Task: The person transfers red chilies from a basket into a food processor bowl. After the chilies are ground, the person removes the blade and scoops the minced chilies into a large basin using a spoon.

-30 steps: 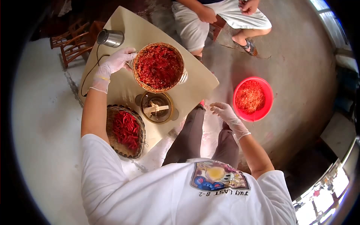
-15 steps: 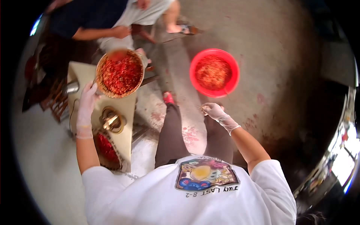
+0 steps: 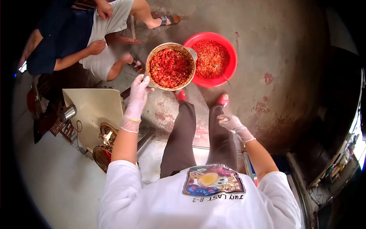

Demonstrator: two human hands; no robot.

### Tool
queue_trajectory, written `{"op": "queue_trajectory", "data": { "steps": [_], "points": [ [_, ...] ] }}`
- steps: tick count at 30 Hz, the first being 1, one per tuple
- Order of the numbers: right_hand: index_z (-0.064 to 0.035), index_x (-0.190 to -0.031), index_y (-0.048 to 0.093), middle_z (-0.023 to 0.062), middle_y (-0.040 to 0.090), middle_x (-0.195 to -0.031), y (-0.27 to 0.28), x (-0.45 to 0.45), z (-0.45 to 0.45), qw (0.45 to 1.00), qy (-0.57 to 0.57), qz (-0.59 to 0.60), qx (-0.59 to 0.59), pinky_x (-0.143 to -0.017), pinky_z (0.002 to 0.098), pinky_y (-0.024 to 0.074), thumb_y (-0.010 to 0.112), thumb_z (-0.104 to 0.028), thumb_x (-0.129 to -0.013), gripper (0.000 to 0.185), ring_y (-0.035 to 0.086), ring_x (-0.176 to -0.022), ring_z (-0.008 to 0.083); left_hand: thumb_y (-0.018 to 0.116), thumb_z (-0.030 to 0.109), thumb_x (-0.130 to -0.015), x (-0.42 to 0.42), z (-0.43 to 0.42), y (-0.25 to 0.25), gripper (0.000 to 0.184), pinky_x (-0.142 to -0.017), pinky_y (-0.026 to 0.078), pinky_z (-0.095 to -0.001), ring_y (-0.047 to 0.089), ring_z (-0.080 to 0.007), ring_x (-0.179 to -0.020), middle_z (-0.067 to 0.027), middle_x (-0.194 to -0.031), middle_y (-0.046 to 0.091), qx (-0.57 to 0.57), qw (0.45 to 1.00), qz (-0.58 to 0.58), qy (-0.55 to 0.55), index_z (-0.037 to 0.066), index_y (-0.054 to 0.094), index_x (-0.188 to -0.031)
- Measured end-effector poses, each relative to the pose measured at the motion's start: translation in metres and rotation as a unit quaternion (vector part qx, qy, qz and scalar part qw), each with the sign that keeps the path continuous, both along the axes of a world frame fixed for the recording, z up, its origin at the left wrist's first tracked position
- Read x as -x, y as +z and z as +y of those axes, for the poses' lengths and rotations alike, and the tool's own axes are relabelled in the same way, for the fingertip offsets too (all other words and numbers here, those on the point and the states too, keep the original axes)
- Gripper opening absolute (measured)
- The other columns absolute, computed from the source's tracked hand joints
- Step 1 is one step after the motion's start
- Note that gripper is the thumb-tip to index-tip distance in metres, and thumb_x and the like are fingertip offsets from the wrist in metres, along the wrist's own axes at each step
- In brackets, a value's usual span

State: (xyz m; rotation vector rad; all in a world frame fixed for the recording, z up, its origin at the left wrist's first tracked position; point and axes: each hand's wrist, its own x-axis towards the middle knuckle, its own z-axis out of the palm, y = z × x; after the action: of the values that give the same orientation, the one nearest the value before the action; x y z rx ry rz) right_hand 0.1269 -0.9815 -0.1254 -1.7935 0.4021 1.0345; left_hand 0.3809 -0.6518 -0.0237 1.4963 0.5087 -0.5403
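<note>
My gloved left hand (image 3: 138, 97) grips the near left edge of a round metal pot (image 3: 193, 72), keeping it raised off the floor. Chopped red chilli (image 3: 170, 65) fills much of the pot, which overlaps the left rim of a red plastic basin (image 3: 233, 70) in this view. More chopped chilli (image 3: 210, 57) lies in the basin, with a thin handle (image 3: 224, 74) poking out over its near side. Over my right thigh, my gloved right hand (image 3: 231, 123) is closed with curled fingers, and what they hold, if anything, I cannot make out.
To the left stands a pale table (image 3: 93, 101) bearing a metal cup (image 3: 69, 112) and a brass-coloured round vessel (image 3: 108, 133). Beside it is a dark-rimmed container (image 3: 102, 157). A seated person (image 3: 91, 34) in sandals is at upper left.
My left hand and the pot have moved right, from over the table to beside the basin. My right hand is slightly lower and further right. The whole view has shifted.
</note>
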Motion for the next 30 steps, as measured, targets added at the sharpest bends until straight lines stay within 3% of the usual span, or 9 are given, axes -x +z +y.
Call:
{"op": "queue_trajectory", "data": {
  "steps": [3, 5, 7, 10, 17, 21, 24, 28, 30],
  "points": [
    [-0.0148, -0.099, 0.064, 0.0069, 0.066, -0.088, 0.028, 0.017, 0.036, 0.984, 0.143, -0.071, 0.083, -0.088, 0.0365, 0.0395, 0.060, -0.029, -0.073, 0.030, 0.061, -0.087, 0.0214, 0.051, 0.010, -0.088, -0.001, -0.006, -0.026, 0.006, -0.047, 0.045, -0.0188, 0.057, -0.0077, -0.065, -0.0017, -0.082, 0.061, 0.027, 1.000, 0.004, -0.006, 0.007, 0.056, -0.088],
    [-0.0208, -0.094, 0.065, 0.0052, 0.065, -0.085, 0.039, 0.032, 0.042, 0.974, 0.158, -0.049, 0.153, -0.093, 0.0515, 0.0302, 0.060, -0.030, -0.071, 0.025, 0.058, -0.091, 0.0234, 0.052, 0.007, -0.087, -0.002, -0.006, -0.040, 0.004, -0.046, 0.046, -0.0195, 0.058, -0.0084, -0.062, -0.0027, -0.081, 0.062, 0.037, 0.999, 0.009, 0.021, 0.006, 0.055, -0.085],
    [-0.0230, -0.093, 0.065, 0.0050, 0.065, -0.086, 0.054, 0.045, 0.039, 0.949, 0.263, 0.046, 0.167, -0.095, 0.0567, 0.0253, 0.059, -0.030, -0.071, 0.023, 0.057, -0.093, 0.0262, 0.052, 0.008, -0.087, -0.005, -0.008, -0.045, 0.004, -0.046, 0.047, -0.0195, 0.058, -0.0088, -0.062, -0.0027, -0.080, 0.061, 0.045, 0.999, 0.014, 0.023, 0.006, 0.055, -0.084],
    [-0.0233, -0.091, 0.066, 0.0048, 0.065, -0.085, 0.091, 0.070, 0.050, 0.947, 0.267, 0.095, 0.150, -0.100, 0.0596, 0.0159, 0.060, -0.032, -0.071, 0.022, 0.056, -0.096, 0.0256, 0.050, 0.010, -0.089, -0.007, -0.002, -0.058, 0.005, -0.050, 0.044, -0.0211, 0.058, -0.0096, -0.066, -0.0021, -0.083, 0.061, 0.040, 0.999, 0.025, -0.006, 0.008, 0.053, -0.085],
    [-0.0218, -0.076, 0.066, 0.0033, 0.063, -0.071, 0.088, 0.121, 0.082, 0.964, 0.207, -0.022, 0.165, -0.094, 0.0558, 0.0235, 0.054, -0.017, -0.072, 0.014, 0.059, -0.082, 0.0249, 0.050, 0.010, -0.089, -0.014, 0.003, -0.064, 0.007, -0.049, 0.045, -0.0198, 0.056, -0.0074, -0.063, -0.0020, -0.080, 0.060, 0.040, 0.999, 0.015, -0.001, 0.007, 0.053, -0.083],
    [-0.0199, -0.077, 0.065, 0.0063, 0.062, -0.072, 0.143, 0.122, 0.059, 0.946, 0.294, 0.129, -0.036, -0.088, 0.0470, 0.0346, 0.048, -0.023, -0.076, 0.018, 0.059, -0.082, 0.0258, 0.051, 0.010, -0.088, -0.019, 0.010, -0.075, 0.008, -0.046, 0.046, -0.0185, 0.056, -0.0070, -0.061, -0.0024, -0.078, 0.061, 0.033, 0.999, -0.002, -0.014, 0.005, 0.054, -0.082],
    [-0.0179, -0.085, 0.067, 0.0087, 0.065, -0.081, 0.158, 0.109, 0.069, 0.923, 0.328, 0.186, -0.075, -0.076, 0.0391, 0.0450, 0.049, -0.023, -0.073, 0.023, 0.061, -0.080, 0.0276, 0.051, 0.010, -0.088, -0.018, 0.014, -0.085, 0.008, -0.046, 0.046, -0.0182, 0.056, -0.0071, -0.060, -0.0025, -0.077, 0.060, 0.030, 0.999, -0.003, -0.027, 0.005, 0.054, -0.082],
    [-0.0135, -0.074, 0.068, 0.0101, 0.065, -0.074, 0.092, 0.087, 0.090, 0.879, 0.435, 0.071, -0.185, -0.065, 0.0405, 0.0479, 0.051, -0.023, -0.070, 0.020, 0.061, -0.074, 0.0298, 0.051, 0.009, -0.088, -0.019, 0.014, -0.097, 0.008, -0.046, 0.046, -0.0176, 0.057, -0.0071, -0.060, -0.0024, -0.076, 0.061, 0.033, 0.999, 0.012, -0.024, 0.005, 0.054, -0.082],
    [-0.0087, -0.068, 0.066, 0.0136, 0.062, -0.068, 0.064, 0.024, 0.109, 0.872, 0.475, 0.030, -0.112, -0.061, 0.0421, 0.0476, 0.053, -0.022, -0.069, 0.018, 0.060, -0.065, 0.0320, 0.049, 0.009, -0.089, -0.016, 0.017, -0.108, 0.007, -0.049, 0.045, -0.0190, 0.057, -0.0077, -0.064, -0.0028, -0.080, 0.061, 0.037, 0.998, 0.016, -0.043, 0.006, 0.054, -0.085]
  ]
}}
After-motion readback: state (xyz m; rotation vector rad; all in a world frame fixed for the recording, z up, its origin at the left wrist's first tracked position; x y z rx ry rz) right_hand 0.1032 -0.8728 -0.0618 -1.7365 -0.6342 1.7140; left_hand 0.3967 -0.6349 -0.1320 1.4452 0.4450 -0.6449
